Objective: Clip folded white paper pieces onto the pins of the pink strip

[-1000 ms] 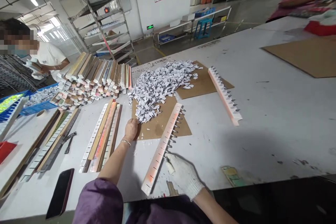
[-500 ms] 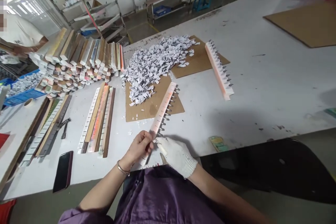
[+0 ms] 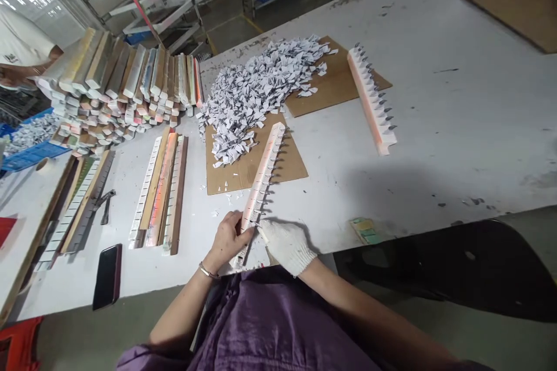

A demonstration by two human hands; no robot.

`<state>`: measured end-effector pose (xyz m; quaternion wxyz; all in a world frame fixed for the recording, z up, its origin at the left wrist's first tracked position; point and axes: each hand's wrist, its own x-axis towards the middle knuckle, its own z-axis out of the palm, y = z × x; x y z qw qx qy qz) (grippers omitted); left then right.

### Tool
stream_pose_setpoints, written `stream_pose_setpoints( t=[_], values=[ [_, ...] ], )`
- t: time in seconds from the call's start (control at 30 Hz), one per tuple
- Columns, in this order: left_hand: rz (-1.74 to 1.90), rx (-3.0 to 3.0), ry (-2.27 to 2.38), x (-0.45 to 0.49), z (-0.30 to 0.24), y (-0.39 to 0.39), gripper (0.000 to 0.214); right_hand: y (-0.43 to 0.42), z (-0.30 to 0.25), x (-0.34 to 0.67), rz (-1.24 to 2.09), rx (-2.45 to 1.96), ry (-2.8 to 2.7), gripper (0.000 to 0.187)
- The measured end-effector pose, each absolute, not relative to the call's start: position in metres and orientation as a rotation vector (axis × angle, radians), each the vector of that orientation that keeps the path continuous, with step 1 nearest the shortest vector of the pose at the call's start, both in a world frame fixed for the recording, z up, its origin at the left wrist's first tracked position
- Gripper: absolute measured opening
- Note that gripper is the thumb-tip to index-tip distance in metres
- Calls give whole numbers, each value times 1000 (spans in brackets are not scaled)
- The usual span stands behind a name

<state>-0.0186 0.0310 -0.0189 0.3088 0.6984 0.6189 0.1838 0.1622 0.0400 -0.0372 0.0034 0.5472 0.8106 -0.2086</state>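
Observation:
My bare left hand (image 3: 230, 239) is wrapped round the lower part of a slotted wooden strip (image 3: 264, 177), which lies slanted with its far end over cardboard. Small dark pointed pieces stick out along the strip's right edge. Beside that edge, my right hand (image 3: 286, 243), in a white knitted glove, has its fingers closed close to the strip; what they pinch is too small to make out. A heap of small white-and-grey pieces (image 3: 256, 98) lies beyond, on the cardboard sheet (image 3: 287, 165). Farther right rests a second strip (image 3: 369, 101) lined with pointed pieces.
Slotted strips (image 3: 163, 191) lie to the left, with a stack of wooden bars (image 3: 126, 81) behind. A phone (image 3: 107, 276) sits near the table's front edge, and a dark metal tool (image 3: 105, 207) lies above it. A co-worker's arm (image 3: 26, 72) shows far left.
The strip has turned slightly, showing its row of pointed pieces more from above. My left thumb now lies across it. The whole view has shifted a little.

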Motion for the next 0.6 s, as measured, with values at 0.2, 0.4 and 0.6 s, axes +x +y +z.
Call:
stream_pose_setpoints(
  t=[0.2,0.4,0.6],
  values=[
    [531,1791,1614,-21,-24,32,21,43,-42,160,-631,1721,2550,24],
    [591,1816,1711,-13,-36,25,22,46,-32,156,-584,1664,2458,26],
    [601,1872,1726,-9,-43,22,33,48,-26,153,-534,1572,2492,24]
  ],
)
